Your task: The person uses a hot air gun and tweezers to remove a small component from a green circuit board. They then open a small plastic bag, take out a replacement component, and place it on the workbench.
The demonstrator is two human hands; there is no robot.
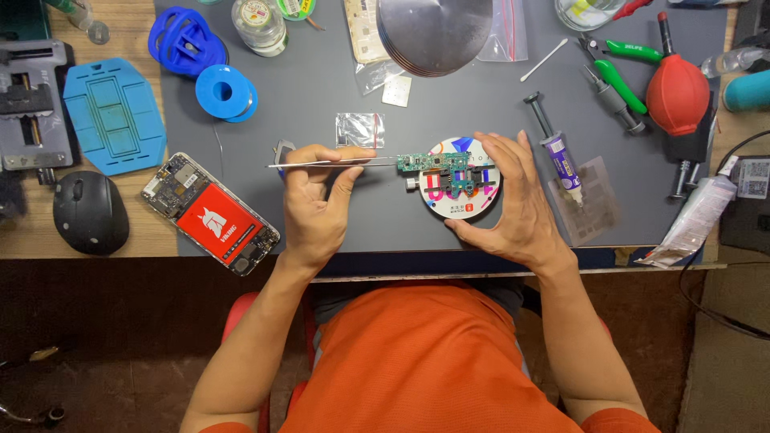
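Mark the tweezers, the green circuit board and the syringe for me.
tweezers (333, 163), head view, middle of the metal shaft.
green circuit board (437, 163), head view, centre of the board.
syringe (559, 154), head view, purple-labelled barrel.

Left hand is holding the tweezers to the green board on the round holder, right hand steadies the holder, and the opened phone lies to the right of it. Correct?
Not quite. In the head view the phone lies left of the holder, beyond the left hand. The rest holds: tweezers at the board, right hand on the holder.

Even, bright overhead light, soft short shadows under both hands, sharp focus throughout, floor below the surface (321, 88) dim.
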